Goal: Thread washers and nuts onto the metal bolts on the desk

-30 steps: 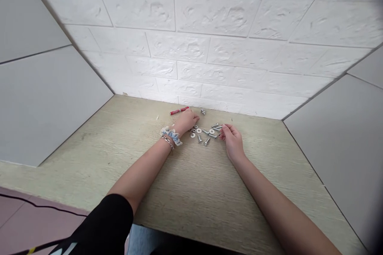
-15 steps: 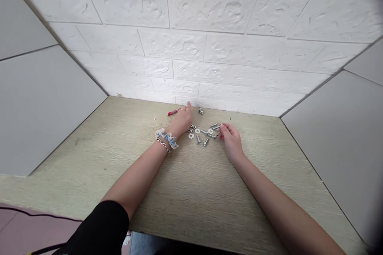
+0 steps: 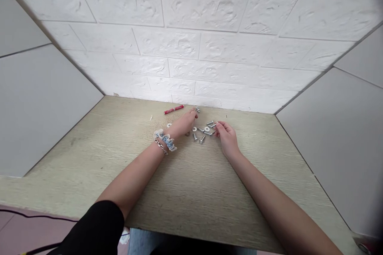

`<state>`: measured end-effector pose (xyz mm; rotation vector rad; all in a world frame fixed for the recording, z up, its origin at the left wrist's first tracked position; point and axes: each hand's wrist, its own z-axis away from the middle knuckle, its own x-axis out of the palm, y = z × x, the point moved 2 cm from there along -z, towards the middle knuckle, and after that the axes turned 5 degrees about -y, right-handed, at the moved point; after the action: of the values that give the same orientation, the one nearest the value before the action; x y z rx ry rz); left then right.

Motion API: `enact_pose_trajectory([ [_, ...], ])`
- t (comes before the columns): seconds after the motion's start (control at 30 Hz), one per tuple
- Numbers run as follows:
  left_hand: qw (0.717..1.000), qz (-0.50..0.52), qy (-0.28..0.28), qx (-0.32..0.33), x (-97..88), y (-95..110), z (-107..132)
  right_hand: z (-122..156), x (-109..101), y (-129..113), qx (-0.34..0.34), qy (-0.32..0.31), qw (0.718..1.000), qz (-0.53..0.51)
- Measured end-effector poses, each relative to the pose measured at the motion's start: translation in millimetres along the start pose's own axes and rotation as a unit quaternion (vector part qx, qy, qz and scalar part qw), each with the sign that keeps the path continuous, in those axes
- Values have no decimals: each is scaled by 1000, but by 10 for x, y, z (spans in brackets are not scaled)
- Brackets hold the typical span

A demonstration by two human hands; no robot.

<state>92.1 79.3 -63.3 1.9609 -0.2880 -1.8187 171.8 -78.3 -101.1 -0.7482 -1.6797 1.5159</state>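
Note:
Several silver bolts and washers [image 3: 203, 131] lie scattered on the pale wooden tabletop [image 3: 185, 191] near the back wall. My left hand [image 3: 184, 122] rests just left of them with its fingers drawn together. Its fingertips sit close to a small bolt [image 3: 197, 109] by the wall, and I cannot make out what they hold. My right hand [image 3: 226, 136] lies on the right of the pile, its fingertips pinched on a bolt [image 3: 212, 124]. A scrunchie and a chain bracelet [image 3: 164, 141] are on my left wrist.
A red pen-like stick [image 3: 173, 109] lies near the wall, left of the hardware. A single washer [image 3: 169, 125] sits left of my left hand. White brick-pattern wall [image 3: 191, 48] closes the back, and grey panels [image 3: 44, 99] stand on both sides.
My left hand reached toward the wall beside the red stick, then drew back right toward the small bolt. My right hand stayed pinched at the pile. The view shifted slightly.

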Motion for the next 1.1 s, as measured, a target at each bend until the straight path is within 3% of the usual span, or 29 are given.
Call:
enact_pose_trajectory([
  [0.1,999,25,-30,7,18,-29,-13,-3,3,4,0,2,1000,-5],
  [0.27,999,50,5,20,52,-90,-24,5,11,2,4,7,1000,-2],
  [0.5,999,-35,-14,-9,-20,-61,1,0,-39,-73,1,37,999,5],
  [0.7,997,-66,-14,-30,-71,-45,-1,-104,-264,-190,29,62,995,78],
  [0.87,996,-80,-3,-27,-44,-44,-5,-198,-376,-153,105,20,978,180],
  [1.1,995,-99,32,-10,-35,-57,-45,-267,-406,-148,103,-25,943,316],
])
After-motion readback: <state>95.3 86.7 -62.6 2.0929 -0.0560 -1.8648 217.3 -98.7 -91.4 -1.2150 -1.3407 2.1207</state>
